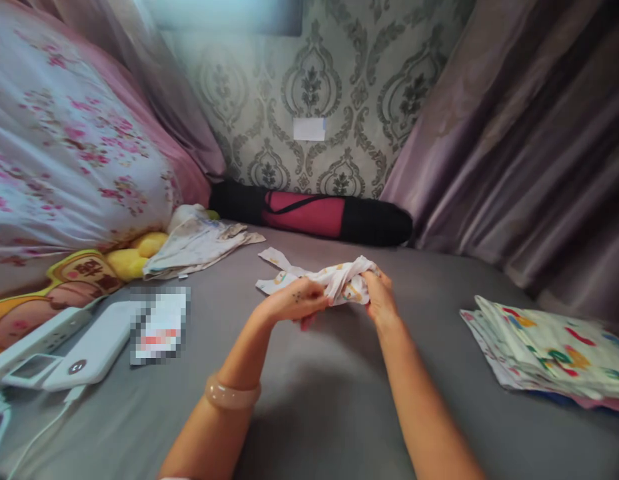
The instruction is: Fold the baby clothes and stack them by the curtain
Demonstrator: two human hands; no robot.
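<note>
A small white garment (339, 279) with an orange-brown print is bunched and twisted between my hands, just above the grey bed sheet (309, 413). My left hand (300, 300) is closed on its near middle, fingers curled under. At the right end, my right hand (382, 293) grips the gathered cloth with the thumb along its side. Two narrow ends of the garment stick out to the left past my left hand. Its exact kind is hard to tell while crumpled.
To the right lies a stack of folded printed cloths (554, 347). Crumpled white cloth (199, 240) lies at the back left. A black and red long bag (309, 215) rests along the wall. At left are a power strip (44, 340), a white device (96, 347) and yellow plush (134, 257).
</note>
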